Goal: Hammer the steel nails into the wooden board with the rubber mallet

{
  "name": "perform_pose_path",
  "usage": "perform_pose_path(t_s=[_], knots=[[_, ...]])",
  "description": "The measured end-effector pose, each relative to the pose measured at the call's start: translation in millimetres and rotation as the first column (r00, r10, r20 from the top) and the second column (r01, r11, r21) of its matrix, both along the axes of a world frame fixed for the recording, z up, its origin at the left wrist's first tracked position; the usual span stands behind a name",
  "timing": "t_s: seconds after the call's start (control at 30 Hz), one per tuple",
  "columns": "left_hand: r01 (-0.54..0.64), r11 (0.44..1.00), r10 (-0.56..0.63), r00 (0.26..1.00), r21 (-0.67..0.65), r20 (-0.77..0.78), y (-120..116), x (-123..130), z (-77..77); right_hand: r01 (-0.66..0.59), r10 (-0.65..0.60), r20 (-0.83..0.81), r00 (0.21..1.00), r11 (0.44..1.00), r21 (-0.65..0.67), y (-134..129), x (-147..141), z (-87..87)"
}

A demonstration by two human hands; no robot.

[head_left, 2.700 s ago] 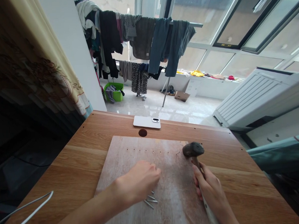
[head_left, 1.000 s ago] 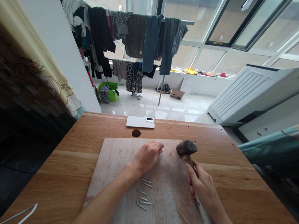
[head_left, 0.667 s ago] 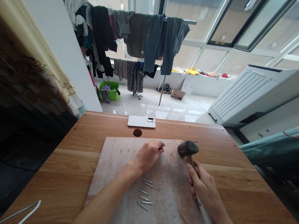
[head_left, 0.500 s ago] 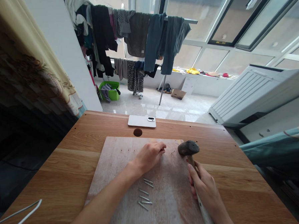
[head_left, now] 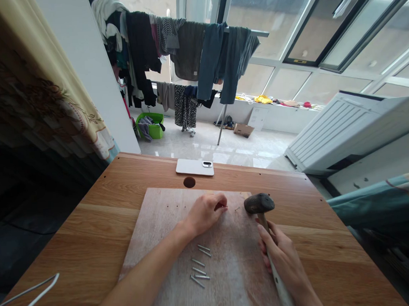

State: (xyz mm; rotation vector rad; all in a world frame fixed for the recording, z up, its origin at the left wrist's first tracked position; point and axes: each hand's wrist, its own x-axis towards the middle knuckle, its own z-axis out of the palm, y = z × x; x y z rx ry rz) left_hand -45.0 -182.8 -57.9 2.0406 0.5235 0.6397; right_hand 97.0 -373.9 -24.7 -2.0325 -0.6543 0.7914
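Note:
My right hand (head_left: pixel 280 247) is wrapped round the wooden handle of a hammer (head_left: pixel 259 203), whose dark head is over the board's right edge. My left hand (head_left: pixel 207 213) rests low over the wooden board (head_left: pixel 227 266), thumb and fingers pinched together. What lies between those fingertips, if anything, is too small to make out. A small thin piece (head_left: pixel 237 209) shows on the board between that hand and the hammer head. Several loose nails (head_left: pixel 198 263) lie on the board in front of me, right of my left forearm. A few dark holes or marks dot the board's upper left.
A white phone (head_left: pixel 194 166) lies at the far edge of the wooden table (head_left: pixel 91 223), behind a round hole (head_left: pixel 189 182). A white wire-like loop (head_left: pixel 37 296) juts in at lower left. Beyond are hanging clothes (head_left: pixel 185 49), a green basket (head_left: pixel 151 128) and a white appliance (head_left: pixel 343 127).
My left thumb and fingertips have shifted slightly, with a gap now showing inside the pinch. The hammer and my right hand hold nearly the same place; the whole view has drifted a little.

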Motion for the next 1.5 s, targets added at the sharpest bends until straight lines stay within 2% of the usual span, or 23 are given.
perform_pose_path(t_s=[0.2, 0.33, 0.47, 0.6, 0.87, 1.0, 1.17, 1.27, 1.4, 1.5], knots=[[-0.001, 1.0, 0.001, 1.0, -0.002, -0.001, 0.3, 0.3, -1.9, 0.005, -0.005, 0.004, 1.0, 0.999, 0.039, -3.4, -6.6, 25.6], [0.017, 0.998, -0.015, 1.0, -0.055, 0.024, 0.7, 1.7, -5.3, -0.056, 0.058, -0.048, 0.997, 0.998, 0.041, -4.4, -19.0, 35.6], [-0.009, 0.997, 0.011, 0.999, -0.076, 0.037, 0.1, 3.1, -4.9, -0.146, 0.15, -0.048, 0.988, 0.987, 0.072, 3.1, -31.0, 31.9], [-0.008, 0.997, 0.011, 0.999, -0.075, 0.039, -0.4, 3.6, -4.4, -0.171, 0.173, -0.021, 0.985, 0.982, 0.078, 11.4, -37.0, 28.4], [0.003, 0.994, 0.003, 0.998, -0.109, 0.058, -0.4, 4.6, -6.5, -0.158, 0.155, 0.037, 0.987, 0.984, 0.078, 7.1, -37.4, 28.6], [0.012, 0.989, -0.001, 0.997, -0.149, 0.071, -1.1, 5.5, -7.3, -0.152, 0.148, 0.053, 0.988, 0.986, 0.071, 7.5, -44.6, 37.2], [0.021, 0.991, -0.01, 0.996, -0.134, 0.085, -1.1, 5.8, -8.8, -0.117, 0.105, 0.112, 0.988, 0.987, 0.11, 6.9, -54.8, 48.1], [0.021, 0.99, -0.011, 0.997, -0.136, 0.079, -0.4, 6.2, -9.5, -0.11, 0.092, 0.171, 0.981, 0.989, 0.102, 8.2, -54.8, 44.0], [0.011, 0.987, -0.003, 0.998, -0.158, 0.055, 0.2, 6.4, -10.5, -0.146, 0.143, 0.207, 0.968, 0.989, 0.002, 10.1, -51.5, 35.4], [0.018, 0.986, -0.009, 0.998, -0.167, 0.057, -0.7, 5.6, -10.0, -0.077, 0.069, 0.182, 0.981, 0.996, 0.041, 4.1, -49.3, 34.2]])
